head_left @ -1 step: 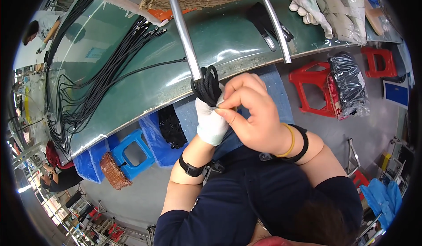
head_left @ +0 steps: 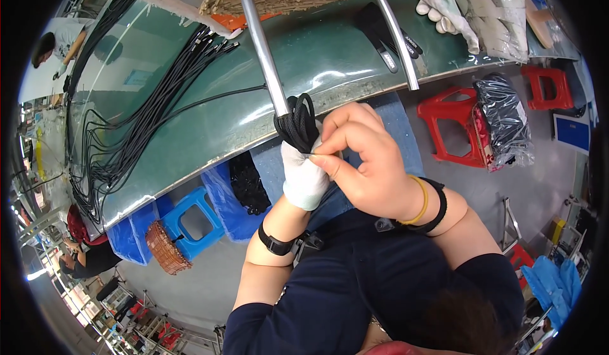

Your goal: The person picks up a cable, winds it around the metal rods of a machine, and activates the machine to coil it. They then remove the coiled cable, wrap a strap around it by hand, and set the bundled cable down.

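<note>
My left hand (head_left: 302, 176), in a white glove, is closed around a looped bundle of black braided cable (head_left: 298, 125). The bundle sits at the lower end of a metal rod (head_left: 265, 63). Thumb and forefinger of my bare right hand (head_left: 365, 158) pinch together against the glove, just below the loops. Whatever lies between those fingertips is too small to make out. One black cable runs left from beside the rod to a pile of black cables (head_left: 149, 111) on the green tabletop (head_left: 254, 120).
Right of the first rod stands a second metal rod (head_left: 396, 35). Black straps (head_left: 380, 38) and a white glove (head_left: 444, 16) lie on the table. Below its edge are a blue stool (head_left: 193, 219), a wicker basket (head_left: 166, 246) and a red stool (head_left: 447, 127). Another person (head_left: 60, 44) is at far left.
</note>
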A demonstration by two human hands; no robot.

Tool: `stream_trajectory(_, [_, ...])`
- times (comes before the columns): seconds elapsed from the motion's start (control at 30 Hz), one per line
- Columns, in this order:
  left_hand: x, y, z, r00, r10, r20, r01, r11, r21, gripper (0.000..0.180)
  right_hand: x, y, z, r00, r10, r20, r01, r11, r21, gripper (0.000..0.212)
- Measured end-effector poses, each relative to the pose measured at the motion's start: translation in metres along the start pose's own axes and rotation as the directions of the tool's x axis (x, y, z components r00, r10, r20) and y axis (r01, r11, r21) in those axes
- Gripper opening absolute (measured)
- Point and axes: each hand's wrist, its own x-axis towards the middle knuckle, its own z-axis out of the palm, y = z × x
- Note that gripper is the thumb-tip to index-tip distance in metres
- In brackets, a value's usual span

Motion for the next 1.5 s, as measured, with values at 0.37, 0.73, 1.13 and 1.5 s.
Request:
stream_trajectory(0.37, [-0.002, 0.013, 0.004, 0.969, -0.012, 0.246, -0.012, 0.995, 0.096, 0.024, 0.008, 0.012, -0.005, 0.98, 0.116, 0.163, -0.162, 0.938, 0.307, 0.012])
stream_trajectory(0.73, [-0.007, 0.008, -0.025, 0.943, -0.154, 0.296, 0.115, 0.983, 0.147, 0.028, -0.003, 0.012, 0.002, 0.987, 0.144, 0.07, -0.159, 0.931, 0.327, 0.016])
stream_trajectory(1.13, [-0.011, 0.031, -0.031, 0.627, -0.331, 0.705, 0.55, 0.83, -0.099, 0.026, 0.013, 0.04, 0.009, 0.649, 0.083, 0.756, -0.737, 0.313, 0.599, 0.066])
stream_trajectory(1.5, [-0.1, 0.061, -0.165, 0.802, -0.208, -0.56, 0.598, 0.301, 0.743, 0.032, 0.003, 0.036, -0.029, 0.828, 0.108, 0.551, -0.309, 0.907, 0.287, 0.034])
